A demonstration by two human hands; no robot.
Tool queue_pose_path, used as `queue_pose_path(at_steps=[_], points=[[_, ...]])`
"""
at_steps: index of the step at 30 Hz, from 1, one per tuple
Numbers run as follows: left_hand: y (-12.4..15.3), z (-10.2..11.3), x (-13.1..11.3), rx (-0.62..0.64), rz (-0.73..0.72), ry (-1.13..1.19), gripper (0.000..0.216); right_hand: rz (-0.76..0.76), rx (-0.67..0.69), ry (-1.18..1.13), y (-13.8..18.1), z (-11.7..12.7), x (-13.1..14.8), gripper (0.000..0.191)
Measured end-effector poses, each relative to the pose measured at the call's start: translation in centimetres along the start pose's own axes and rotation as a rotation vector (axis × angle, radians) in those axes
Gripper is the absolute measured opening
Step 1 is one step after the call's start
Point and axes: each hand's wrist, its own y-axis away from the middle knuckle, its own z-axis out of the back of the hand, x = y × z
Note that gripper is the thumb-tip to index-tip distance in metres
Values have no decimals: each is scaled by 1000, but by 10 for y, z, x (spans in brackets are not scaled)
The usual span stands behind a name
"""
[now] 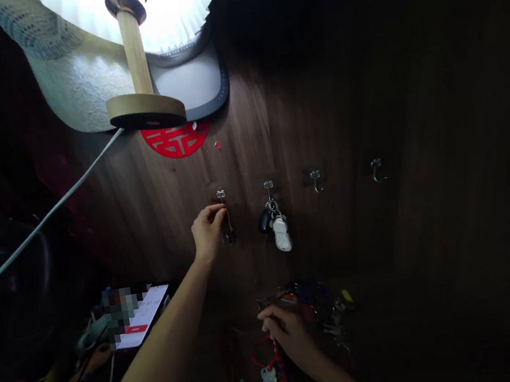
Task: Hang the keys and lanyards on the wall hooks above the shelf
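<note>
My left hand point(207, 232) is raised to the leftmost metal hook point(221, 194) on the dark wood panel. Its thumb and forefinger pinch a thin orange-tan cord point(229, 221) just under that hook, and a small dark piece dangles at the cord's lower end. Lower down, my right hand point(291, 335) has its fingers drawn together at the top of a red braided cord point(278, 355). Silver keys point(270, 379) are with this cord, below the fingers. On the second hook point(268, 184) hangs a bunch with a white fob point(282, 234) and a black fob point(264, 220).
Two more hooks, a third point(316, 180) and a fourth point(377, 170), are on the right. A lit lamp point(136, 55) is overhead, its white cable point(62, 199) running left. A phone point(146, 315) lies lower left. Dim keys point(332, 327) lie beyond my right hand.
</note>
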Motion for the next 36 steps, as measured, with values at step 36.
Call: queue_pose_path(at_steps=[36], points=[[168, 55, 54, 625, 266, -192, 15, -18, -13, 194, -4, 10, -8, 22]])
